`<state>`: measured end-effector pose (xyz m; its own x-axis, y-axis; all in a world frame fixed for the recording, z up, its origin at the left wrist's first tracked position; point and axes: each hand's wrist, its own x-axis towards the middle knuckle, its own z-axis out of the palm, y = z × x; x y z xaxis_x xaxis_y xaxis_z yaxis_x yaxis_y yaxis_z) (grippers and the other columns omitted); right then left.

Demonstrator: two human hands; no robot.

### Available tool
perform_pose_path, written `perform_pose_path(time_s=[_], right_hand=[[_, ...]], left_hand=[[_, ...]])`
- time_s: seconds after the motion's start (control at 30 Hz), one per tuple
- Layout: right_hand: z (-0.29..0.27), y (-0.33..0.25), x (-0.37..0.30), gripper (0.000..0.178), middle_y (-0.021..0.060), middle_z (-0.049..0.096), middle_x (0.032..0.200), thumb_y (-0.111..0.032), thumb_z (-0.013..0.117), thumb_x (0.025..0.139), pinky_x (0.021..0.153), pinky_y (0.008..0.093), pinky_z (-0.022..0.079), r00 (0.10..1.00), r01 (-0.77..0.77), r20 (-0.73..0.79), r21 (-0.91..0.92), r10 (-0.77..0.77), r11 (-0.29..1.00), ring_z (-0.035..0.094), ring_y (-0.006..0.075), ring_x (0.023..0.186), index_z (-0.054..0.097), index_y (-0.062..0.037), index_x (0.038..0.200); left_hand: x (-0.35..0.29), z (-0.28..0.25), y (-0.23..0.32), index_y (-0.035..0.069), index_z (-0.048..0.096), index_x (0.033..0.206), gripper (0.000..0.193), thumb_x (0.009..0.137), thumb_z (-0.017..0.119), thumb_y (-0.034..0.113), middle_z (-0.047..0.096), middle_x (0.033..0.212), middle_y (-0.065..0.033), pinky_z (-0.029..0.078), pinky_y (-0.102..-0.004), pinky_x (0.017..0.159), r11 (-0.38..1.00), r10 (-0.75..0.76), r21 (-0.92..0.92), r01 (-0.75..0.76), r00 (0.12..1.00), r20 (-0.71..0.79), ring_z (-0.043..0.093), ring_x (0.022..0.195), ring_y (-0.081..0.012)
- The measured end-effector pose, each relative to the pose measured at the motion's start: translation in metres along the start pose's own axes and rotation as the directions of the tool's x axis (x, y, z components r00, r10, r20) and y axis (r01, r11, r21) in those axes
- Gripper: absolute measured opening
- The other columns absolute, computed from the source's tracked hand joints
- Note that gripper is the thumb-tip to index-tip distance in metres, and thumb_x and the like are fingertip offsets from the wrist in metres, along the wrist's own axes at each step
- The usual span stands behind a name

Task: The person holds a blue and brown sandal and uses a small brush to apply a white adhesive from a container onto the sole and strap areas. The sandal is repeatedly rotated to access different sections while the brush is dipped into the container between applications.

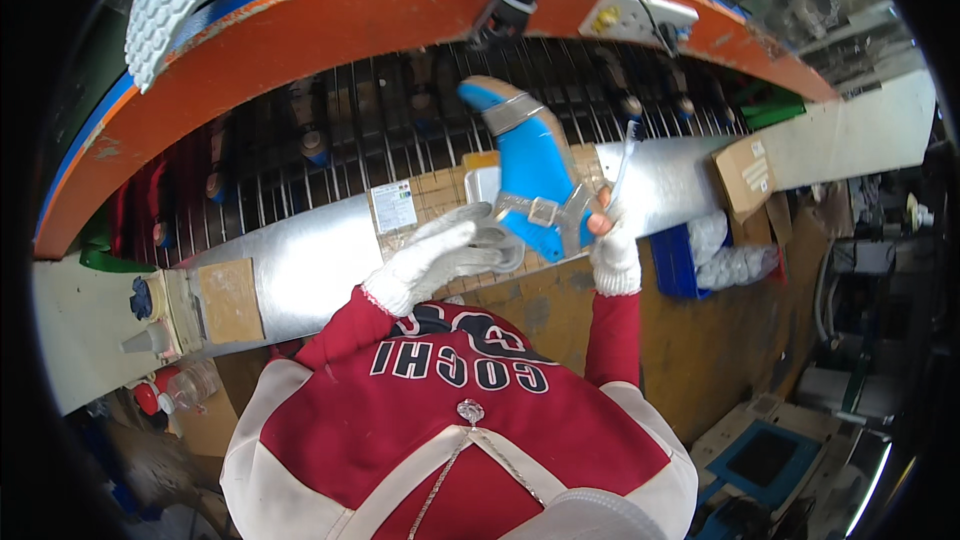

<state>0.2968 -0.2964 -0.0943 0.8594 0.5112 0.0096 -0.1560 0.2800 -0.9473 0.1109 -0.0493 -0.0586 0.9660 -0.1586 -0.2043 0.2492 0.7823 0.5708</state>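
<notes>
A blue shoe last stands tilted in front of me, with grey sandal straps and a buckle fastened on it. My right hand, in a white glove with bare fingertips showing, grips the last's right edge. A small toothbrush-like brush with a pale handle sticks up from the same hand. On the left, my left hand, also in a white glove, reaches out with fingers stretched, close to the last's lower end. Partly hidden behind the last and those fingers is a translucent plastic tub.
A cardboard sheet with a white label lies on the metal worktop. Beyond it runs a rack of metal rods under an orange beam. To the right are a cardboard box and a blue bin with plastic bags.
</notes>
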Motion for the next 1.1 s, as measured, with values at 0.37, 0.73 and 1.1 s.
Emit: perform_pose_path(time_s=[0.37, 0.73, 1.1], right_hand=[[0.024, 0.034, -0.128, 0.024, 0.0000, 0.054, 0.076, -0.029, 0.053, 0.102, 0.064, 0.0277, 0.041, 0.960, -0.257, -0.238, -0.531, 0.150, 0.807, 0.053, 0.0116, 0.071, 0.060, -0.0063, 0.097], [0.021, 0.098, -0.130, 0.015, 0.0066, 0.065, 0.086, -0.033, 0.065, 0.093, 0.077, 0.0454, 0.039, 0.976, -0.133, -0.119, -0.989, -0.185, -0.066, 0.063, 0.0289, 0.084, 0.064, -0.0185, 0.097], [0.002, 0.118, -0.125, 0.014, 0.0046, 0.068, 0.075, -0.029, 0.062, 0.095, 0.062, 0.0391, 0.040, 0.971, -0.211, -0.235, -0.928, -0.042, 0.308, 0.060, 0.0257, 0.065, 0.067, -0.0161, 0.093]], left_hand=[[-0.073, -0.022, -0.070, 0.006, 0.044, 0.145, 0.072, 0.087, 0.077, 0.031, 0.058, 0.138, -0.0162, 0.042, -0.0619, 0.108, 0.975, 0.137, -0.143, -0.172, 0.964, -0.226, 0.052, 0.130, -0.0358], [-0.128, -0.017, -0.001, 0.014, 0.038, 0.150, 0.088, 0.082, 0.077, 0.055, 0.051, 0.145, -0.0116, 0.039, -0.0413, 0.114, -0.215, 0.941, 0.951, -0.222, 0.213, 0.263, 0.052, 0.130, -0.0229], [-0.157, -0.043, 0.035, 0.014, 0.036, 0.151, 0.069, 0.095, 0.063, 0.043, 0.045, 0.149, -0.0197, 0.045, -0.0439, 0.110, 0.856, 0.189, -0.502, 0.122, 0.830, 0.525, 0.047, 0.136, -0.0300]])
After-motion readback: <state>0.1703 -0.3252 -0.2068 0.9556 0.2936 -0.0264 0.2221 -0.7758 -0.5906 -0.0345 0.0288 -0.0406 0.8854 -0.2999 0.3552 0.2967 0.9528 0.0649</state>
